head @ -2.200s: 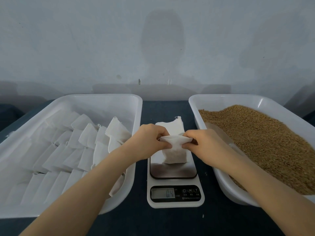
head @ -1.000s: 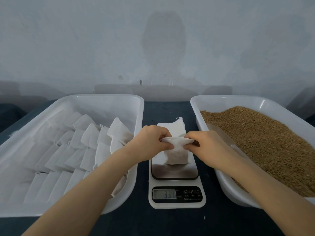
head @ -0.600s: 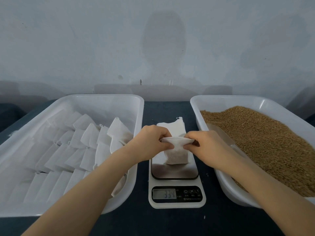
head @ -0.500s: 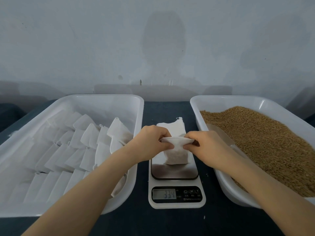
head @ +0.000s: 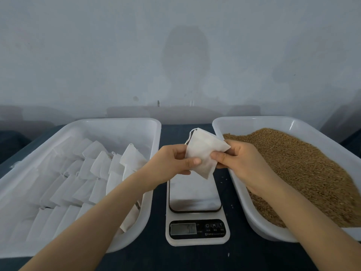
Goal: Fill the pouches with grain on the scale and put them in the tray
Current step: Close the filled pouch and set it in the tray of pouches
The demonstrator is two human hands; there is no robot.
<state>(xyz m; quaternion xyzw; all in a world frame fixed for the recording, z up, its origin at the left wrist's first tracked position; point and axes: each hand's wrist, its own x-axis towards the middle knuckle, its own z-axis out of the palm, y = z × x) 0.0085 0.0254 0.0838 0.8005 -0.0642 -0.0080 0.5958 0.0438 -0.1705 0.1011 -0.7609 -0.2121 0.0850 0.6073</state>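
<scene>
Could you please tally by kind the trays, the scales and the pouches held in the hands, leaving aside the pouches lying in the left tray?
White rectangular plastic trays: 2, the left tray and the right tray
White digital kitchen scale: 1
Small white fabric drawstring pouch, pinched by the left hand and the right hand: 1
Total: 4

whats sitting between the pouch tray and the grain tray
The scale, on the dark table, in the head view. Above it the left hand and right hand hold one pouch.
</scene>
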